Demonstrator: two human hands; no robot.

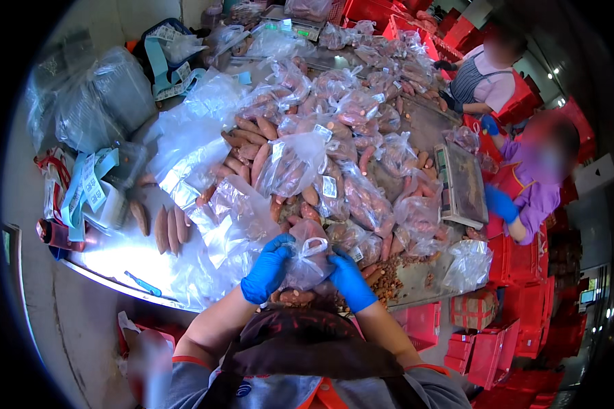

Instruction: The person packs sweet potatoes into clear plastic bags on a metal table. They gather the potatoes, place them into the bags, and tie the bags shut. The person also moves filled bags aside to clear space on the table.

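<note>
A tied clear plastic bag (308, 265) hangs between my blue-gloved hands at the near edge of the table, its knotted handles upward. My left hand (267, 270) pinches the bag's left side with bent fingers. On the opposite side my right hand (352, 282) grips the bag, its fingertips partly hidden by the plastic. Reddish contents show dimly through the film. Loose sweet potatoes (298, 296) lie just below the bag. Beyond it are filled bags of sweet potatoes (366, 197), some with printed labels (329, 186). Flat empty plastic bags (238, 207) spread out by my left hand.
A weighing scale (463, 184) stands at the right, near a co-worker in purple (534, 189). Another person (483, 76) works farther back. A blue cutter (143, 284) and loose sweet potatoes (172, 230) lie left. Red crates (522, 260) line the right side.
</note>
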